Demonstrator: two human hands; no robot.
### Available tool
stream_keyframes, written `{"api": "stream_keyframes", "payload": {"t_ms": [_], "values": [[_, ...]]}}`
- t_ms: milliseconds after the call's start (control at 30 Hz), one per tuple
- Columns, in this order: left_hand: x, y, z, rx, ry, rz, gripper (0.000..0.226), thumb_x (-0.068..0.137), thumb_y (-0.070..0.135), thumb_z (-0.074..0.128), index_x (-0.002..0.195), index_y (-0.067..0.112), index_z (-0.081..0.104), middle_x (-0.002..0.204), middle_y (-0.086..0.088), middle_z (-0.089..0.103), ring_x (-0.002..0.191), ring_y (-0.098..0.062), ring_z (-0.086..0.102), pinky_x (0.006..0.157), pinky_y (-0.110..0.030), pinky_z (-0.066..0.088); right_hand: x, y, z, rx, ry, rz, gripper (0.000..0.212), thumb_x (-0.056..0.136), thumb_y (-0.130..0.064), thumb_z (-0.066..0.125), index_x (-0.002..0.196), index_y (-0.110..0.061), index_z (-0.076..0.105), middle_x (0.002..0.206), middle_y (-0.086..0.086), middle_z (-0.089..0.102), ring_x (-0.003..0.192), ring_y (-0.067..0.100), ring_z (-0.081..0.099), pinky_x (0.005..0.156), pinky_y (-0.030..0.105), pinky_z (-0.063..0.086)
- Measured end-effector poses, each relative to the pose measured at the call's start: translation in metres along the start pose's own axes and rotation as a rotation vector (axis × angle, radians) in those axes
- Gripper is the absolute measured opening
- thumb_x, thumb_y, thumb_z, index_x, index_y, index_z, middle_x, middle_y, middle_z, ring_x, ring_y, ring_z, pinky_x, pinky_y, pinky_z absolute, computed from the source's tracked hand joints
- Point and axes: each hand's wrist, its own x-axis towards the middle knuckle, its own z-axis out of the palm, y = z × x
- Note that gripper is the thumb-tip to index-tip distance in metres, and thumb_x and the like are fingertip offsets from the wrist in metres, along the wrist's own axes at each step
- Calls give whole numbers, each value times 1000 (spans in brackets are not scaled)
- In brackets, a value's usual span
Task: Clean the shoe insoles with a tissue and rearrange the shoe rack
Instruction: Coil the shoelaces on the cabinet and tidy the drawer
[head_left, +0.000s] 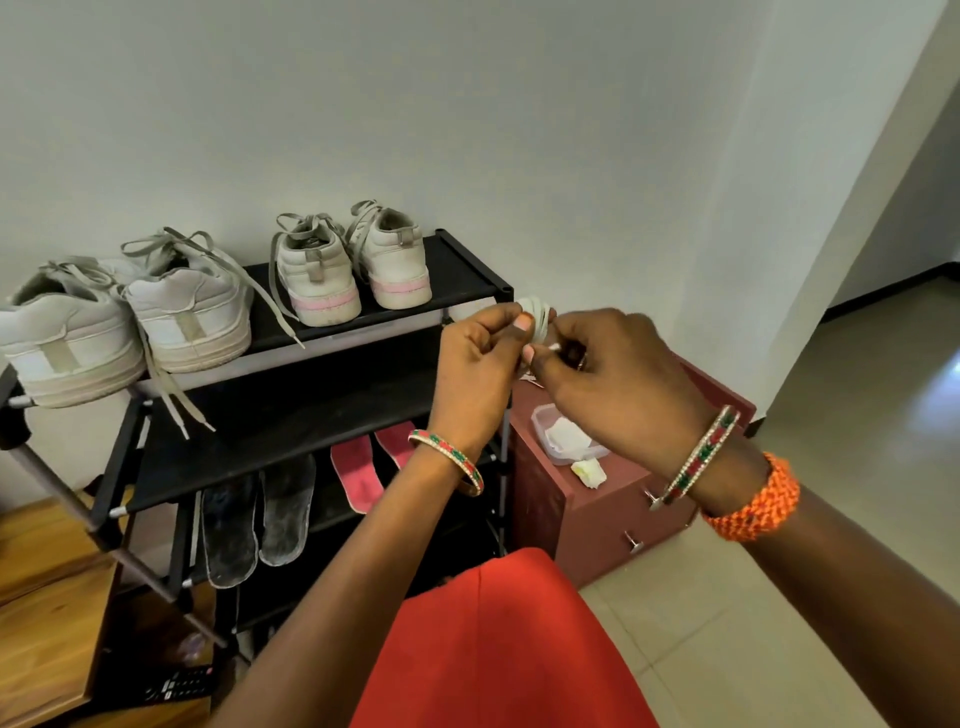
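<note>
Head view: at frame centre, left hand and right hand both pinch a coiled lace just right of the rack.

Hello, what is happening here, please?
A person stands at a black shoe rack. Both hands, the left hand and right hand, pinch a small white folded thing, probably a tissue, though I cannot tell for sure. Two pairs of white sneakers stand on the top shelf. Grey insoles and pink insoles lie on a lower shelf. A plastic box sits on the red cabinet beside the rack.
</note>
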Motion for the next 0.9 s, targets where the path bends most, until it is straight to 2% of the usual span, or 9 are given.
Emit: {"api": "stream_keyframes", "payload": {"t_ms": [100,233,300,400,500,567,700,800,900], "values": [[-5,-5,2,-21,5,-33,25,87,10,48,70,4,64,59,-5,56,56,-16,49,58,-30,43,8,7,-5,-33,116,-15,23,89,-28,54,70,-15,58,59,-2,59,54,14,55,49,26,42],[-16,-11,10,-157,-40,-209,22,94,2,45,84,2,65,67,-4,66,62,-9,63,68,-25,54,13,24,5,-31,89,6,22,90,-23,54,73,-10,58,56,-2,55,50,9,50,44,15,33],[-18,-16,12,-234,-48,-297,20,95,7,47,87,1,65,69,-3,69,64,-9,67,70,-24,56,11,32,11,4,85,31,18,90,-21,55,75,-11,59,58,-3,57,52,8,52,46,17,37],[-16,-16,10,-241,-49,-338,19,93,13,52,91,1,66,73,-6,70,64,-11,67,69,-25,57,9,41,13,44,84,-22,7,88,-17,55,93,-17,59,86,-5,59,77,10,55,63,26,47],[-14,-13,10,-259,-55,-363,17,93,11,52,85,2,64,63,-2,68,54,-8,64,58,-20,56,9,48,13,320,-94,16,23,97,-12,44,113,-18,61,106,4,62,90,18,60,76,25,52],[-12,-10,11,-308,-49,-378,17,93,10,51,86,1,64,63,-3,68,53,-8,63,58,-19,55,8,47,16,611,-159,131,28,100,-12,38,114,-9,62,96,18,64,80,30,60,76,30,53],[-6,-5,13,-499,17,-410,19,94,11,48,88,-1,62,63,-4,69,56,-9,65,62,-19,57,1,42,24,960,-167,376,27,100,-12,37,108,-4,62,90,13,63,81,22,60,76,34,55],[-4,-7,10,-614,54,-430,19,94,16,48,89,2,61,67,-4,66,64,-15,64,62,-26,59,-5,42,29,953,-179,385,24,98,-9,44,105,3,62,87,16,67,70,20,65,69,31,58],[-4,-11,8,-611,61,-428,20,92,22,50,95,6,60,75,-4,64,73,-19,58,49,-26,51,-7,41,32,896,-108,358,18,95,-1,47,97,3,64,61,5,64,48,8,59,53,19,54]]}}
